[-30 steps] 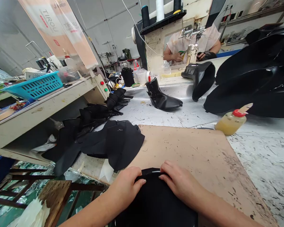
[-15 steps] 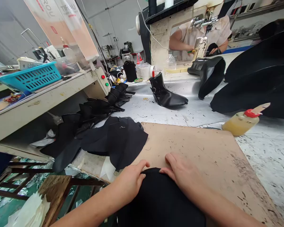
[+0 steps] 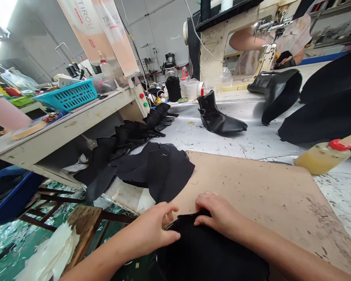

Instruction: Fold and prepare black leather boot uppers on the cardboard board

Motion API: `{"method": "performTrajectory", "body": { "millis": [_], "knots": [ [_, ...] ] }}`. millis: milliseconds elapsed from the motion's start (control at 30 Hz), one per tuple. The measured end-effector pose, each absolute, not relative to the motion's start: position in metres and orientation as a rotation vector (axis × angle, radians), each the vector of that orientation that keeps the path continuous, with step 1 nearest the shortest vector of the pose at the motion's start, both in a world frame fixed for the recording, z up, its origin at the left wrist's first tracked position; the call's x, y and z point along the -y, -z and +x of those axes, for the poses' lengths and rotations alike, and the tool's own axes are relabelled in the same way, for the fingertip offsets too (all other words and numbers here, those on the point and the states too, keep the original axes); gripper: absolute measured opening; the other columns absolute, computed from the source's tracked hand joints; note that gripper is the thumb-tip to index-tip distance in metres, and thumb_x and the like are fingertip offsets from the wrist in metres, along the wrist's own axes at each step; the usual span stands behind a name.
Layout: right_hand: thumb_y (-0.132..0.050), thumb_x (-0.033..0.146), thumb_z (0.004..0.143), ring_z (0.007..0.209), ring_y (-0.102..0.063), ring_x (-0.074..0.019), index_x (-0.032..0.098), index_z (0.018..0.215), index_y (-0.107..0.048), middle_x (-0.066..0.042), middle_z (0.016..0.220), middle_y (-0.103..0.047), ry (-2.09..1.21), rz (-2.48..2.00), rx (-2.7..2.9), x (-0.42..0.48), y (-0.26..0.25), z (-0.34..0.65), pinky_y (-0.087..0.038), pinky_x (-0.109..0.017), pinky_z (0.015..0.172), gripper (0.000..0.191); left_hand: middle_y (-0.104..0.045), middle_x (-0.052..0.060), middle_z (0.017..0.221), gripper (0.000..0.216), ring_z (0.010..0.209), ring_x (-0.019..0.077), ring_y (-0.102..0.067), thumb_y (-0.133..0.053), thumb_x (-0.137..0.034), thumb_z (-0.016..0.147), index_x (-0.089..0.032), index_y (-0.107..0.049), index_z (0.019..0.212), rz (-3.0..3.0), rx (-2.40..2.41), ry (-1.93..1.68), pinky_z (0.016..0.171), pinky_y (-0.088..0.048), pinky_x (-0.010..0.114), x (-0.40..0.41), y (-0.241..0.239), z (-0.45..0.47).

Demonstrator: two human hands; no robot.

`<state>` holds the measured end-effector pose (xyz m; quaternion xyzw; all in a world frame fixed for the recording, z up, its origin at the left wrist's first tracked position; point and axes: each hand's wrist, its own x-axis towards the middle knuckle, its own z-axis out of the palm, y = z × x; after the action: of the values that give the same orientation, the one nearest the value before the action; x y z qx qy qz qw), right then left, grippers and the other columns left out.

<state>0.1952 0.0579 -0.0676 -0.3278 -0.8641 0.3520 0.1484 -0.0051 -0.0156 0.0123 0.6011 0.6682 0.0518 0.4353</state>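
A black fabric piece (image 3: 204,249) lies at the near edge of a brown work board (image 3: 251,187). My left hand (image 3: 152,232) rests on its left upper corner, thumb and fingers loosely pinching the edge. My right hand (image 3: 219,214) presses on its top edge with fingers curled down onto the cloth. A pile of black cut pieces (image 3: 160,171) lies just left of the board, close to my left hand.
A black ankle boot upper (image 3: 218,119) stands on the grey table behind the board. A glue bottle with a red cap (image 3: 324,156) lies at right. A sewing machine (image 3: 222,43) stands at the back, another person behind it. A turquoise basket (image 3: 68,95) sits on the left shelf.
The view has swung left. My left hand has slid back and left along the fabric's edge, and the edge under it is now lifted slightly. My right hand stays on the top edge.
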Motion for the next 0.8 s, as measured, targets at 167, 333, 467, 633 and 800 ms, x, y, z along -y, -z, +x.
{"method": "performTrajectory", "body": {
  "millis": [167,333,467,633,800],
  "knots": [
    [-0.080,0.026,0.074,0.078,-0.056,-0.0203,0.020,0.071,-0.056,0.000,0.078,-0.064,-0.974,-0.954,2.504,-0.054,0.068,0.196,-0.043,-0.031,0.072,0.025,-0.052,-0.001,0.078,0.018,0.073,0.0165,-0.051,-0.053,-0.020,0.075,-0.020,-0.069,0.084,1.644,-1.617,-0.061,0.066,-0.038,0.026,0.024,-0.013,-0.009],
    [-0.078,0.026,0.077,0.078,-0.057,-0.0201,0.020,0.072,-0.056,-0.001,0.079,-0.065,-0.937,-0.938,2.517,-0.052,0.067,0.197,-0.044,-0.031,0.072,0.023,-0.049,-0.003,0.078,0.016,0.069,0.0140,-0.049,-0.058,-0.025,0.075,-0.019,-0.070,0.083,1.579,-1.583,-0.097,0.060,-0.036,0.024,0.014,-0.004,-0.008],
    [-0.076,0.029,0.079,0.076,-0.057,-0.0194,0.020,0.074,-0.057,0.000,0.078,-0.065,-0.903,-0.920,2.515,-0.053,0.070,0.198,-0.044,-0.031,0.071,0.021,-0.052,-0.003,0.078,0.023,0.068,0.0137,-0.049,-0.066,-0.032,0.072,-0.021,-0.072,0.091,1.540,-1.587,-0.074,0.058,-0.036,0.022,0.006,-0.001,-0.005],
    [-0.061,0.026,0.090,0.077,-0.056,-0.0197,0.021,0.076,-0.056,-0.002,0.080,-0.064,-0.821,-0.882,2.520,-0.049,0.075,0.197,-0.044,-0.032,0.073,0.016,-0.043,-0.004,0.059,0.025,0.059,0.0131,-0.042,-0.056,-0.031,0.078,-0.017,-0.057,0.057,1.652,-1.730,-0.017,0.054,-0.026,0.027,-0.004,0.004,0.007],
    [-0.049,0.020,0.093,0.070,-0.054,-0.0214,0.020,0.071,-0.054,-0.005,0.075,-0.062,-0.740,-0.859,2.575,-0.047,0.080,0.193,-0.041,-0.035,0.071,0.023,-0.028,-0.006,0.047,0.040,0.050,0.0119,-0.030,-0.051,-0.034,0.082,-0.020,-0.035,0.047,1.688,-1.766,0.064,0.050,-0.020,0.029,-0.014,0.006,0.011]
  ]
}}
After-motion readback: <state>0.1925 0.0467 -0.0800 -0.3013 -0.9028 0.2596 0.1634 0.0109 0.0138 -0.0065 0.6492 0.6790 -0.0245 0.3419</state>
